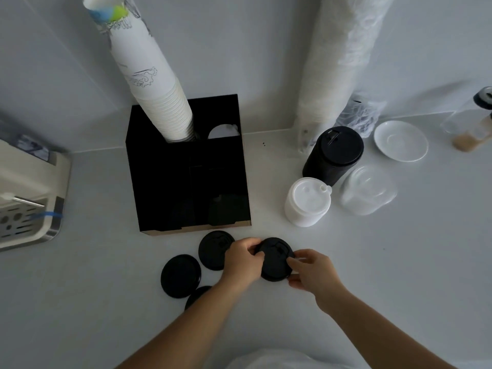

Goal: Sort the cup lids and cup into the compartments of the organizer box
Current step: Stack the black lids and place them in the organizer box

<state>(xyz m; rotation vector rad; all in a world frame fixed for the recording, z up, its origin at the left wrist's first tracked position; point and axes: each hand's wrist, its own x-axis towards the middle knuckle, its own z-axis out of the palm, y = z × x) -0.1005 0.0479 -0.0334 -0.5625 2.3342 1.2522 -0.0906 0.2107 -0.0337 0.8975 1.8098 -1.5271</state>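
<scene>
A black lid (275,259) sits between both hands on the white counter (372,262), just in front of the black organizer box (186,177). The left hand (243,258) comes in from the lower left with the wrist bent, its fingers (251,245) curled over the lid's left rim and the thumb pressing near the top surface. The right hand (311,270) reaches from the lower right, its fingers (298,258) pinched together on the lid's right rim. So both hands are clamped on this one lid; whether it rests on the counter or is lifted off it cannot be told. Just beyond the left knuckles lies a second lid (213,249), partly covered by that hand. Further left of the left fingers lies a flat lid (181,279), and under the left forearm the edge of a fourth lid (197,296) shows. Ahead of the fingertips the box's front edge is close, with only a narrow strip of bare counter between. A tall stack of white paper cups (151,83) rises from the box's back left compartment. To the right of the right fingers the counter is open as far as a white lid stack (307,202), a black lid stack (332,155) and clear lids (367,193). A saucer (400,141) lies further off. No writing can be read.
</scene>
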